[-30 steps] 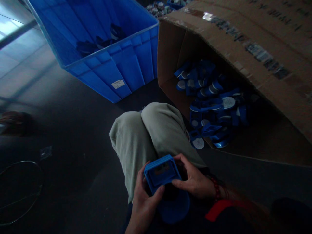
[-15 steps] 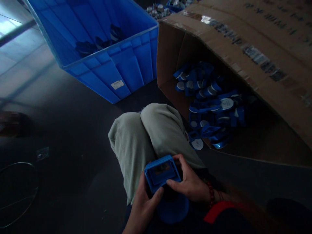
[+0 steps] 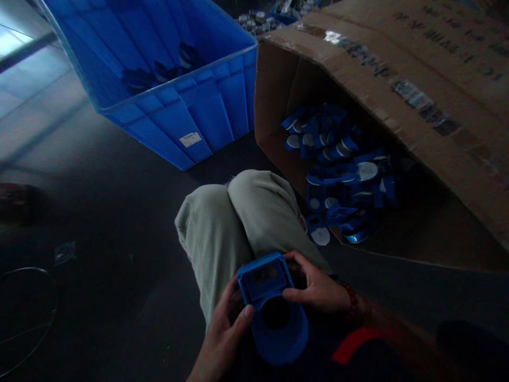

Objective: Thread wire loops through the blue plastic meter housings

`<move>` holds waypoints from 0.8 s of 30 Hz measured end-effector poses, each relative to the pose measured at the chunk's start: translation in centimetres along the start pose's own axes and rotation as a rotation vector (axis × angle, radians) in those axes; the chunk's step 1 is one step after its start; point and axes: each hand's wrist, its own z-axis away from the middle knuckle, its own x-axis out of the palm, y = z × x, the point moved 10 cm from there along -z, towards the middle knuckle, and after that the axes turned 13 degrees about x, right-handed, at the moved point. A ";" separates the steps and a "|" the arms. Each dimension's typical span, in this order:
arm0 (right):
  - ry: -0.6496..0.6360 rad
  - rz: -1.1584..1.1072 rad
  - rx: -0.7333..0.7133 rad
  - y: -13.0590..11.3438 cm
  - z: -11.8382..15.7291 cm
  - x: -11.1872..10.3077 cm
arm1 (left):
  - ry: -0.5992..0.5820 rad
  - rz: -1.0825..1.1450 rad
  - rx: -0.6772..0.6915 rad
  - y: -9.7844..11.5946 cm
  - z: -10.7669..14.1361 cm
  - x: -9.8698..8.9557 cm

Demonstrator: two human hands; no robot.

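Observation:
A blue plastic housing (image 3: 280, 339) lies between my two hands, low over my lap. It has a rectangular window at its far end and a round, dark hollow at its near end. Around its left edge curl the fingers of my left hand (image 3: 226, 323), with the thumb on the near side. My right hand (image 3: 316, 289) grips the right edge, thumb resting beside the window frame. Parts of the fingers of both hands are hidden behind the housing.
A tipped cardboard box (image 3: 397, 101) on the right holds many similar blue housings (image 3: 342, 172), some with white round discs. Ahead stands a large blue crate (image 3: 210, 106) with a few dark blue parts inside. A wire hoop (image 3: 51, 313) and a small clear bag (image 3: 64, 253) are on the floor at left.
Both thumbs have shifted outward from the middle of the housing, and its round near end shows more fully. The housing stays in both hands.

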 end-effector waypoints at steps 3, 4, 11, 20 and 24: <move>-0.022 -0.062 0.036 0.1 -0.1 0.0 | 0.043 0.008 -0.001 -0.2 0.1 -0.6; -0.016 -0.089 0.041 0.0 -0.1 -0.1 | 0.059 0.006 0.005 -0.1 0.1 -0.6; -0.002 -0.159 0.083 0.5 0.0 0.0 | 0.239 -0.185 0.047 2.0 -1.0 -1.6; -0.007 -0.130 -0.030 -4.1 0.1 0.7 | 0.311 -0.243 0.172 6.7 -3.1 -2.9; 0.071 -0.055 -0.153 -8.4 -0.2 0.7 | 0.372 -0.211 0.146 7.7 -3.6 -5.9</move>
